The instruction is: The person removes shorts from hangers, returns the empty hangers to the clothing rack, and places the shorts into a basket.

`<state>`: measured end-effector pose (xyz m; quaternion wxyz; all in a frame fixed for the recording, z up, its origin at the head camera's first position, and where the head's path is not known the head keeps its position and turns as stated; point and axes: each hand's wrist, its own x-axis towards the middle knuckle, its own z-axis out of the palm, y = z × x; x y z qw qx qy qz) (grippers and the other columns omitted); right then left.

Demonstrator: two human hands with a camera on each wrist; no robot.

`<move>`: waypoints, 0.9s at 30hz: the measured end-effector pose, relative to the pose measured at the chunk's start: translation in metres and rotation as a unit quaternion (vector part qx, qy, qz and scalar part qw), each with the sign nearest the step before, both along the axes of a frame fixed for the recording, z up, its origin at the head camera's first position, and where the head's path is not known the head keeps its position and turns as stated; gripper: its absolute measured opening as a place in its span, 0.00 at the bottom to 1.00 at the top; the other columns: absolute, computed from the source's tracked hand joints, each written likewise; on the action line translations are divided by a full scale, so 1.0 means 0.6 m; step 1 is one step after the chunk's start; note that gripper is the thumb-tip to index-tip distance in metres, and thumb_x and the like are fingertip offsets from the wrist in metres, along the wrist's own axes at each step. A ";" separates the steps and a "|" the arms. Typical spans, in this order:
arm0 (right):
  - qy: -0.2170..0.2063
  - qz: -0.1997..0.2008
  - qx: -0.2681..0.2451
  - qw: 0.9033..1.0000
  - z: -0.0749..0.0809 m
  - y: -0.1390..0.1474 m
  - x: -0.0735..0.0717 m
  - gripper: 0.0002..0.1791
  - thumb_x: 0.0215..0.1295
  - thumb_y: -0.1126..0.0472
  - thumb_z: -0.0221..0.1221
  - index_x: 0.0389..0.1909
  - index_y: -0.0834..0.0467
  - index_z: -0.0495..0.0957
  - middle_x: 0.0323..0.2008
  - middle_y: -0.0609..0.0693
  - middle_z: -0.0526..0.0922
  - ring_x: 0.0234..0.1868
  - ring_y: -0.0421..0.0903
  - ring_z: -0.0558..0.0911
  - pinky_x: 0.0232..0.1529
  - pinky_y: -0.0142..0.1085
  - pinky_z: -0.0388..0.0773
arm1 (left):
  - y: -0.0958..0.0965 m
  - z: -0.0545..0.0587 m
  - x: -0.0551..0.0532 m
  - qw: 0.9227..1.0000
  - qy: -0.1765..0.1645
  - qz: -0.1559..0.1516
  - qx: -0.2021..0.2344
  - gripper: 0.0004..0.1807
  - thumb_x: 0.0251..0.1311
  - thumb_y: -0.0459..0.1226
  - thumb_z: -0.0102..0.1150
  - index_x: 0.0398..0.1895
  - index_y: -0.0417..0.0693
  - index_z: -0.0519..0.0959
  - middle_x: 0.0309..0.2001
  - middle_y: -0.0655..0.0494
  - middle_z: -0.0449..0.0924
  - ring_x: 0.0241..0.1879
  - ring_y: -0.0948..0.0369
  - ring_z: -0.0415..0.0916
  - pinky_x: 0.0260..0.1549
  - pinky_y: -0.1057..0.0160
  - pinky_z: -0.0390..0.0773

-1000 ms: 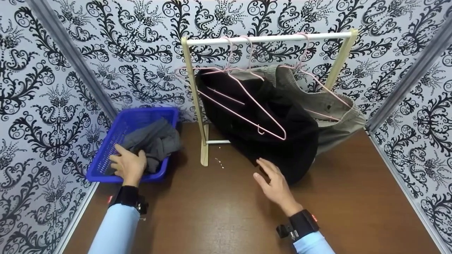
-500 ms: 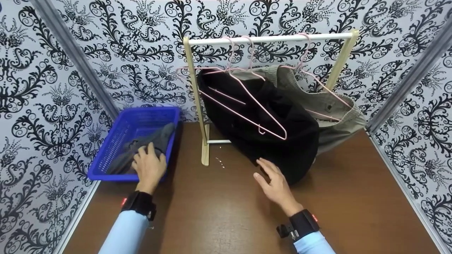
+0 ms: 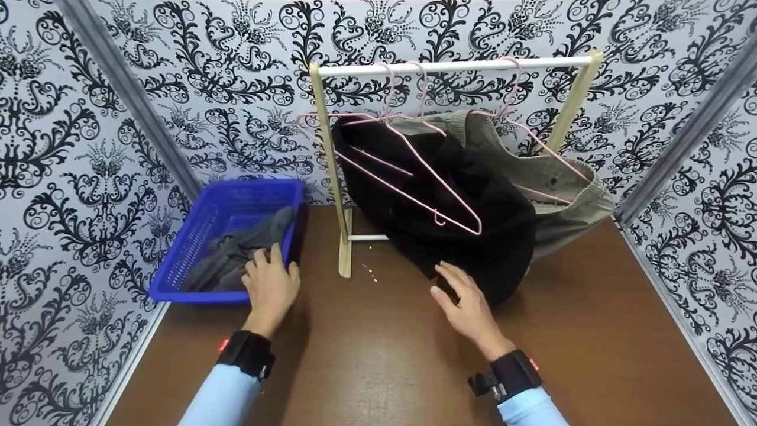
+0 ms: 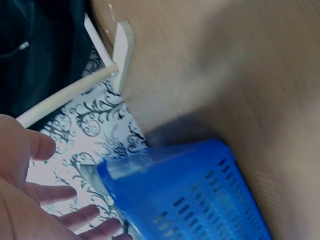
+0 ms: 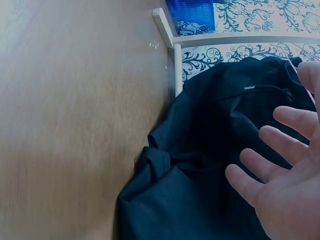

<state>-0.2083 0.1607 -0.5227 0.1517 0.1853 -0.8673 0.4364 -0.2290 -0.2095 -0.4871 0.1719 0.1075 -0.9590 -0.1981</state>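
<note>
My left hand (image 3: 271,290) is over the near right corner of a blue plastic basket (image 3: 171,260), its fingers loosely spread and holding nothing. Crumpled dark grey cloth (image 3: 222,260) lies inside the basket, partly behind the fingers. In the left wrist view the perforated basket wall (image 4: 190,190) appears beside my relaxed fingers (image 4: 82,217). My right hand (image 3: 470,307) hovers in front of a black garment (image 3: 491,236), fingers extended and nothing in them. That garment droops from pink hangers (image 3: 426,168); in the right wrist view a drawstring (image 5: 250,89) shows on it.
A small rack with a white rail (image 3: 461,64) and wooden posts (image 3: 328,148) stands against the patterned wall. Beige trousers or shorts (image 3: 568,219) hang on another pink hanger at its right. Small white specks (image 3: 369,272) dot the brown table (image 3: 366,355).
My left hand has moved right, from over the cloth to the basket's near right corner. The grey cloth has dropped lower in the basket. My right hand has barely moved.
</note>
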 end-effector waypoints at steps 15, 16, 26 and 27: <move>0.020 -0.006 0.008 1.000 0.016 0.017 -0.006 0.25 0.72 0.60 0.63 0.67 0.64 0.76 0.68 0.61 0.76 0.69 0.64 0.73 0.68 0.61 0.67 | 0.071 0.001 0.013 0.980 0.162 -0.113 0.004 0.27 0.67 0.40 0.62 0.64 0.31 0.77 0.63 0.33 0.76 0.63 0.36 0.72 0.63 0.35 0.68; 0.019 -0.006 0.008 1.000 0.018 0.018 -0.006 0.25 0.72 0.60 0.63 0.67 0.64 0.76 0.68 0.62 0.76 0.70 0.64 0.72 0.68 0.60 0.67 | 0.076 0.002 0.014 0.978 0.171 -0.119 0.005 0.26 0.67 0.40 0.62 0.63 0.31 0.77 0.63 0.33 0.76 0.63 0.36 0.72 0.64 0.36 0.67; 0.049 -0.005 0.010 0.999 0.028 0.023 -0.009 0.25 0.70 0.62 0.63 0.65 0.65 0.77 0.67 0.63 0.76 0.68 0.65 0.73 0.66 0.62 0.68 | 0.116 0.002 0.020 0.973 0.178 -0.147 0.008 0.28 0.68 0.44 0.61 0.64 0.34 0.77 0.66 0.35 0.75 0.66 0.38 0.71 0.66 0.37 0.64; 0.050 -0.004 0.010 0.999 0.029 0.024 -0.009 0.25 0.71 0.62 0.63 0.66 0.66 0.77 0.67 0.63 0.76 0.68 0.65 0.73 0.66 0.62 0.68 | 0.119 0.003 0.021 0.974 0.171 -0.148 0.010 0.28 0.69 0.46 0.60 0.65 0.35 0.77 0.67 0.36 0.74 0.67 0.39 0.70 0.67 0.36 0.63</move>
